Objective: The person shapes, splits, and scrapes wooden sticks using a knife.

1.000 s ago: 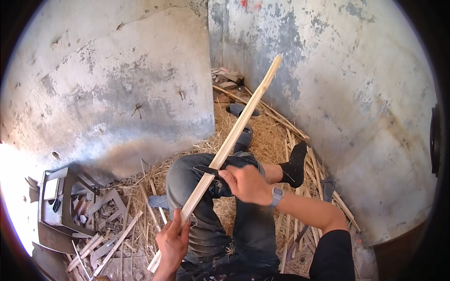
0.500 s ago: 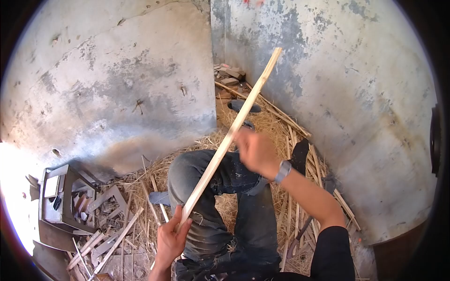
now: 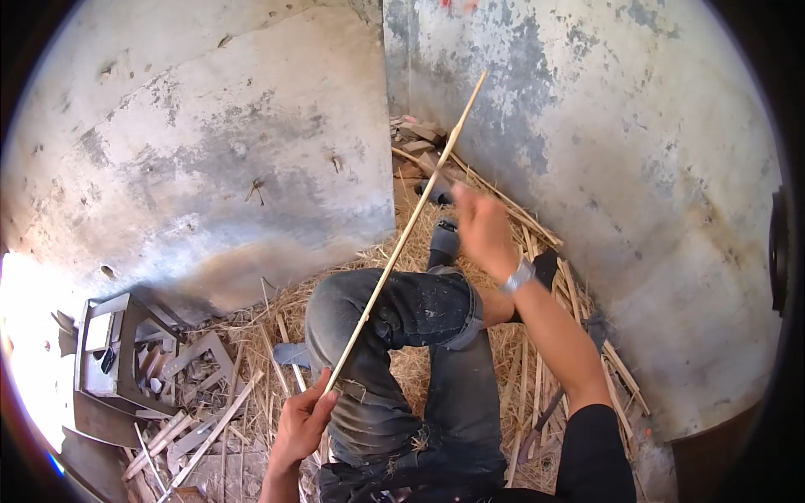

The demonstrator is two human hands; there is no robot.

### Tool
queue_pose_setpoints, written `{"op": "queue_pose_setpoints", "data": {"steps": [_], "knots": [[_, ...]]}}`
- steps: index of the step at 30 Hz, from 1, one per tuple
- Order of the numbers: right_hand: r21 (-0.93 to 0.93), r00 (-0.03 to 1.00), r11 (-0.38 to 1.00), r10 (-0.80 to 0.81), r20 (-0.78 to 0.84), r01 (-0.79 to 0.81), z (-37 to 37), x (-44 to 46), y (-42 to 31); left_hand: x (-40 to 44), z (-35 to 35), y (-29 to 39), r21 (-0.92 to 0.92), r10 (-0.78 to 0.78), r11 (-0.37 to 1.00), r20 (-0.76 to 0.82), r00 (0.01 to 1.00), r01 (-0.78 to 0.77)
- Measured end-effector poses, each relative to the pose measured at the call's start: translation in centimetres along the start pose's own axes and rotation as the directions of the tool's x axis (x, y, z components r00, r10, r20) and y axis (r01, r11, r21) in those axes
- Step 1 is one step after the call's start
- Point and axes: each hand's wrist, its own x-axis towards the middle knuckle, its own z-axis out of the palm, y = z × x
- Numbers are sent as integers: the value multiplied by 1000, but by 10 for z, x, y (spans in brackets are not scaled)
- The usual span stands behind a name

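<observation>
Left fingers (image 3: 321,409) hold wooden strip (image 3: 365,318) low — right fingers (image 3: 475,215), beside it, grip blurred knife (image 3: 446,175).

Straw (image 3: 411,369) covers the floor (image 3: 210,476) beneath both hands, with wooden strips (image 3: 627,378) right of the right hand (image 3: 485,230) and scrap wood (image 3: 216,431) left of the left hand (image 3: 303,421).

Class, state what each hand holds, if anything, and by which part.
The left hand grips the pale strip by its lower part. The right hand is blurred; its hold cannot be told.
</observation>
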Motion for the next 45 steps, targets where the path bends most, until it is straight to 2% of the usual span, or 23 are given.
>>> {"op": "queue_pose_setpoints", "data": {"steps": [3,5,6,8,10,12,14,16,18,19,21,23,25,27,28,30,31,33,35,37,40,43,45], "knots": [[15,1000,1000,8,-21,-7,-2,17,3,5,-5,-1,-37,16,999,26,1000,-15],[143,963,955,-267,40,259,15,-26,-22,6,-8,-3,-137,-41,989,76,996,51],[160,928,966,-241,284,201,17,-52,-38,7,-8,-5,-138,-42,989,74,996,52],[275,919,921,-336,205,275,15,-68,-57,8,-9,-9,-227,-36,972,101,994,59],[92,945,961,-273,181,260,14,-42,-41,6,-10,-5,-244,-65,966,110,992,90],[61,988,986,-152,-20,152,10,21,1,5,-11,-2,-270,-83,957,115,990,112],[84,997,995,-41,-68,47,4,50,16,7,-11,-5,-157,-17,987,101,995,33],[89,997,993,69,38,-72,-2,57,13,10,-11,-6,-122,-27,992,114,993,41],[123,978,971,-201,-58,207,16,19,-3,8,-6,-8,-63,10,998,65,998,-5],[197,970,958,-227,82,207,14,-7,-22,7,-5,-9,-168,-30,985,74,997,42],[273,942,941,-260,214,198,12,-22,-33,11,-7,-15,-154,-35,987,69,997,45],[158,952,956,-269,143,246,19,-19,-20,10,-10,-19,-136,-54,989,60,997,61],[60,994,995,-88,70,84,9,31,7,12,-10,-18,-115,-7,993,65,998,14],[45,974,980,187,131,-194,-9,76,20,11,-10,-16,-56,2,998,41,999,0],[43,974,980,185,130,-192,-5,74,20,10,-9,-15,0,8,1000,19,1000,-8],[39,998,999,-21,62,19,13,59,11,7,-8,-9,-47,-31,998,31,999,33],[16,962,993,-121,247,120,11,39,-10,8,-8,-8,-88,-73,993,44,996,76],[198,938,947,-289,190,251,27,5,-25,11,-8,-11,-78,-53,995,39,998,56],[247,925,938,-301,233,243,26,6,-24,10,-10,-16,-59,-51,997,35,998,53],[64,993,991,-122,-5,122,20,42,-2,11,-9,-19,11,21,1000,18,1000,-21],[81,999,997,5,-47,-1,4,73,17,2,0,-6,181,78,981,-66,995,-65],[103,973,975,-178,-148,195,26,37,9,1,4,-22,239,104,968,-128,986,-71],[54,988,987,-147,-55,150,7,40,16,-3,7,-21,346,119,937,-171,978,-54]]}}
